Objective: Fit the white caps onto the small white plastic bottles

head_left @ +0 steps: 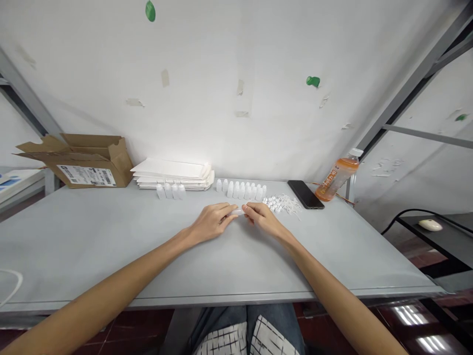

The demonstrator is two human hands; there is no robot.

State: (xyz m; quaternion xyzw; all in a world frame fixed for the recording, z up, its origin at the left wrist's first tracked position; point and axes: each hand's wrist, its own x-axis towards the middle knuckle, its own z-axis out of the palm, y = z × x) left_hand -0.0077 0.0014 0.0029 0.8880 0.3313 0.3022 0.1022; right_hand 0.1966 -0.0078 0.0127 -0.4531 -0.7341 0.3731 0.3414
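Above the middle of the table, my left hand is closed around a small translucent white dropper bottle, which lies sideways between my hands. My right hand is pinched at the bottle's right end; any small part between its fingertips is hidden. Just behind my hands stand several white dropper bottles in rows. To the right of them lies a loose pile of small white caps and thin white nozzle tips. A few more bottles with pointed tips stand further left.
A stack of white envelopes and an open cardboard box sit at the back left. On the right, a black phone lies beside a leaning bottle of orange drink. The grey table meets a white wall.
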